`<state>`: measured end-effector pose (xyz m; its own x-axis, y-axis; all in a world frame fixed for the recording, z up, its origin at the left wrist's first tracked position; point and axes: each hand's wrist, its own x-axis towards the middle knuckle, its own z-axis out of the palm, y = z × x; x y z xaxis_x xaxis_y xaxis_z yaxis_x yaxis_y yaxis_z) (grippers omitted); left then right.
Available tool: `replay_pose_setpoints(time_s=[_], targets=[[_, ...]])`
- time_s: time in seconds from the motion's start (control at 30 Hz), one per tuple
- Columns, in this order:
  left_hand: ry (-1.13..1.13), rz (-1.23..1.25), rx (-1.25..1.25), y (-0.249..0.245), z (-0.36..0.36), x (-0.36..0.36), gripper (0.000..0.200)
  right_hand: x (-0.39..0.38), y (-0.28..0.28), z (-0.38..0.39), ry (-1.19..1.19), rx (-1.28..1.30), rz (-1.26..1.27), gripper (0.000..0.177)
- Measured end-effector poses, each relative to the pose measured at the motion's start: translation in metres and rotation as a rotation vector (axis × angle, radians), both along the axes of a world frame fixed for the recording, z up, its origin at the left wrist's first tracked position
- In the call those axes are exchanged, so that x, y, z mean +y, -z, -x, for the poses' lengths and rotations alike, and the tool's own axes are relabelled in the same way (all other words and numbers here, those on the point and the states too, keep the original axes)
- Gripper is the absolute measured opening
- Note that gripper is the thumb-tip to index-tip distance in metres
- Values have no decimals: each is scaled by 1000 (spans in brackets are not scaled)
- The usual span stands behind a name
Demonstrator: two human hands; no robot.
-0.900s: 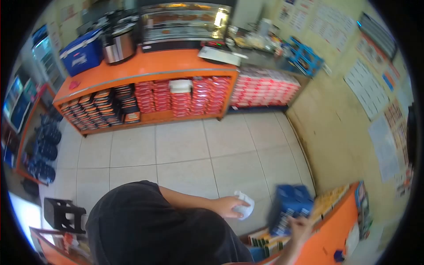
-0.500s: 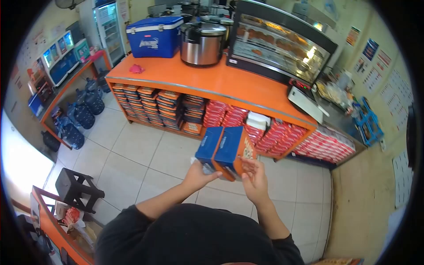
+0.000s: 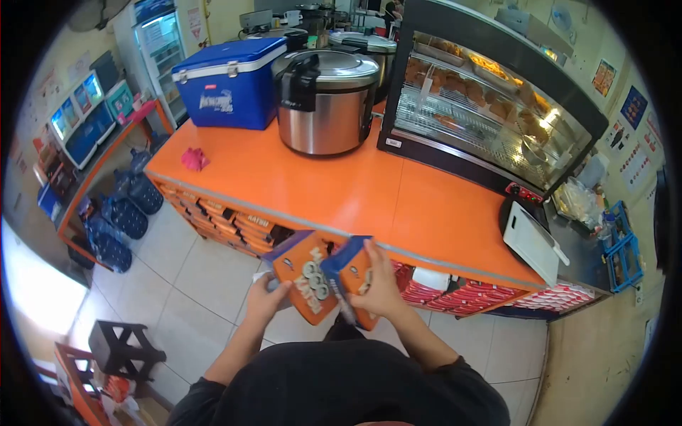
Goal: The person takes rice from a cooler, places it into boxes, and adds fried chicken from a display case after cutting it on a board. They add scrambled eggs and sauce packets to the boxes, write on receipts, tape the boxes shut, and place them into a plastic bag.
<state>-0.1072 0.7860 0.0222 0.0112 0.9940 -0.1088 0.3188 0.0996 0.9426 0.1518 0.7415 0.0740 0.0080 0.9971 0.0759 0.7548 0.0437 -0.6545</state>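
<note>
My left hand (image 3: 267,301) is closed around the lower left side of an orange-and-blue food box (image 3: 304,273) with large pale lettering. Beside it, a second orange-and-blue food box (image 3: 353,275) is tilted, gripped by my right hand (image 3: 379,290) along its right side, thumb near the top edge. The two boxes lean apart at an angle, in front of the counter's edge. A bit of white material shows by my left fingers; I cannot make out what it is.
The orange counter (image 3: 298,192) ahead carries a blue cooler box (image 3: 231,89), a steel rice cooker (image 3: 327,106), a pink cloth (image 3: 194,159), a heated display case (image 3: 490,99) and a white cutting board with a knife (image 3: 529,238). A dark stool (image 3: 124,348) stands at left.
The counter is now closer. The two boxes, side by side before, have been turned so their orange faces show, and they are angled apart. My right hand has moved up beside its box.
</note>
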Motion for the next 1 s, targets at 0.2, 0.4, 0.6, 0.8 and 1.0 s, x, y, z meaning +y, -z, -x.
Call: replay_pose_setpoints(time_s=[0.2,0.4,0.6,0.8,1.0], targets=[[-236,15,5,10,15,117,55,58,92,-59,-507,19,346,68],[-229,217,-383,17,10,176,51,156,45,-167,-166,1016,914,40],[-40,408,-706,64,21,263,47,248,-17,-187,-233,92,500,34],[245,750,-649,74,14,339,49,315,-15,-134,156,-411,165,48],[438,881,-532,59,6,351,53,351,36,82,-72,-236,286,80]])
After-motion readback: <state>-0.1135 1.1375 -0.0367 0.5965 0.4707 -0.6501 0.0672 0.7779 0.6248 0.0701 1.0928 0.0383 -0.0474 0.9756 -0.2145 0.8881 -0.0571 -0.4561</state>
